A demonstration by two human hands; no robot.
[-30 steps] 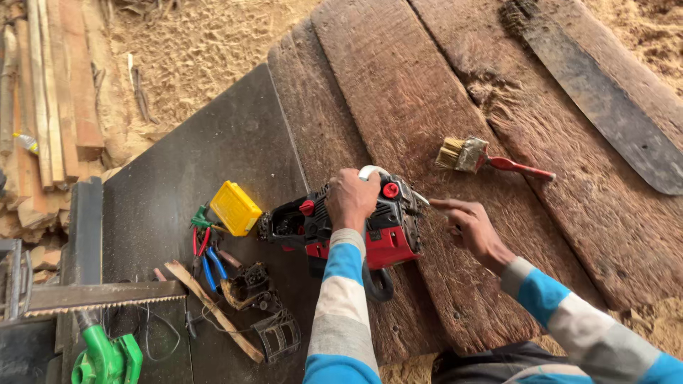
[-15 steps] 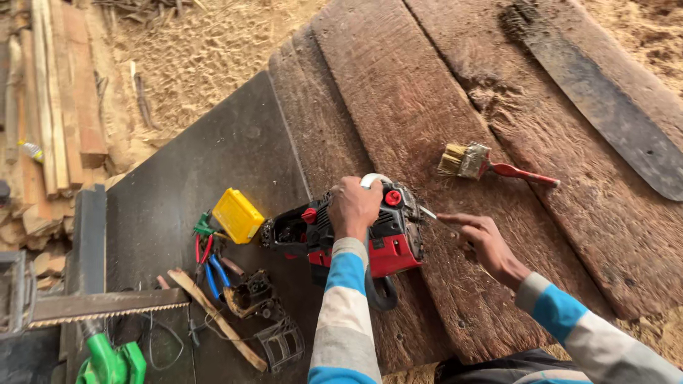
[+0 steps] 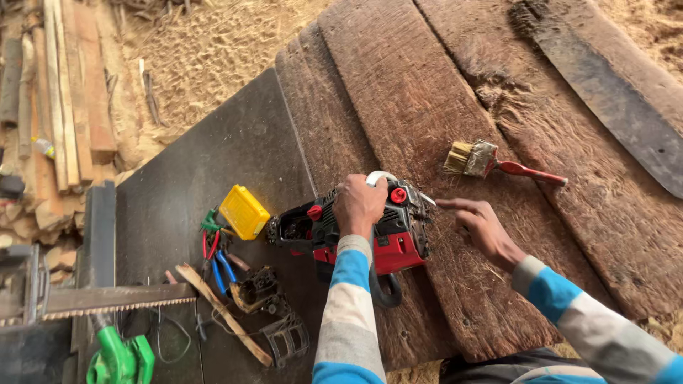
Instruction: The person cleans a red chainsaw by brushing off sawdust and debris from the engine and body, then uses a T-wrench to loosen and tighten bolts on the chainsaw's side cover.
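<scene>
I see my left hand [image 3: 361, 205] pressed down on top of the red and black chainsaw body [image 3: 356, 227], its fingers closed over the white handle at the far side. The chainsaw body lies on the counter [image 3: 235, 142], half on the dark sheet and half on the rough wooden planks [image 3: 427, 85]. My right hand [image 3: 480, 226] rests just beside the saw's right end, fingers together and stretched toward it; I cannot tell whether they pinch anything. A paintbrush [image 3: 491, 162] with a red handle lies on the planks beyond that hand. Left of the saw sit a yellow cover [image 3: 244, 211], pliers [image 3: 217, 256] and loose black parts [image 3: 267, 299].
</scene>
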